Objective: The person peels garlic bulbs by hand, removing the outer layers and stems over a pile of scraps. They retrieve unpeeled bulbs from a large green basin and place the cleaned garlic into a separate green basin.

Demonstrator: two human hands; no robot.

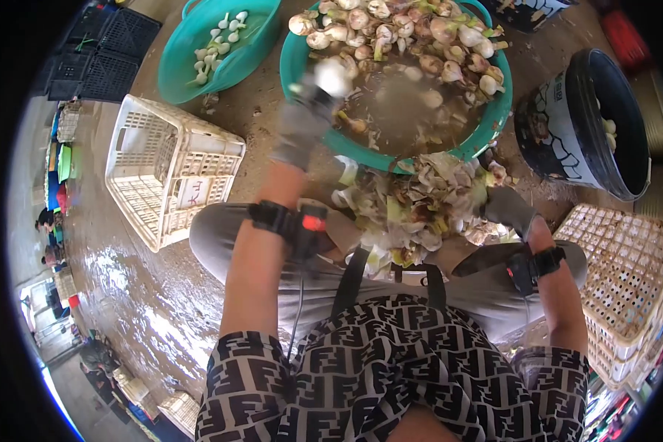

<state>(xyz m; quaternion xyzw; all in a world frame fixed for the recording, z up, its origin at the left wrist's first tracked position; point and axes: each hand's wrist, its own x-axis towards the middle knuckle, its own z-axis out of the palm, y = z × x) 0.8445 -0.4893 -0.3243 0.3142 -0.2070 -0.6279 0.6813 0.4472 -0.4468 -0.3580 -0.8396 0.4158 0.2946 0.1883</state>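
Wearing a grey glove, my left hand [302, 125] is closed around a white bulb [332, 77], both blurred, over the left rim of a green tub [499, 118]. Muddy water and many brown-skinned bulbs [443, 29] fill that tub. My right hand [511, 209], also gloved, rests at the right side of a heap of peeled skins [427, 195] in front of the tub; its fingers are partly hidden, and whether it holds anything is unclear. A second green tub [177, 66] at the upper left holds several clean white bulbs [218, 50].
At the left stands a white plastic crate [199, 162]; brown-stained crates [626, 258] are stacked at the right. A black bucket [567, 140] with a few bulbs inside stands at the upper right. Black crates [118, 59] lie at the far upper left. The floor [147, 295] is wet.
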